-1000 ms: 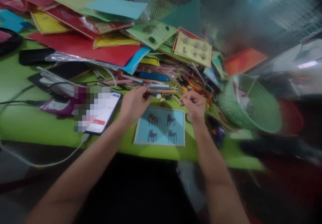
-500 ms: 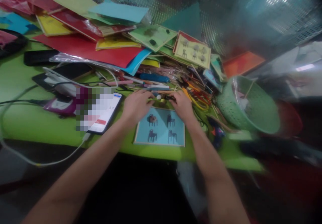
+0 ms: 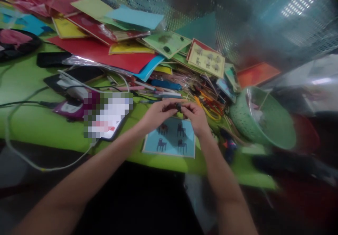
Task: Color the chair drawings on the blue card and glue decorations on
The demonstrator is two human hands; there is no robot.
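My left hand (image 3: 158, 114) and my right hand (image 3: 194, 116) meet just above the far edge of a light blue card (image 3: 173, 149). Between their fingertips is a small dark lump (image 3: 179, 106), too blurred to name; both hands pinch it. The card lies flat near the table's front edge. Several dark chair pictures show on it, one with a brownish patch on its seat. My hands' shadow falls over its upper part.
A phone (image 3: 108, 133) with a white cable lies to the left. Behind are pens, yellow-handled scissors (image 3: 211, 113) and a heap of coloured cards (image 3: 105, 60). A green basket (image 3: 280, 122) stands at right, near a dark glue gun (image 3: 229, 145).
My hands have come together from either side, and the small dark lump is now held up between their fingertips. The view has shifted slightly.
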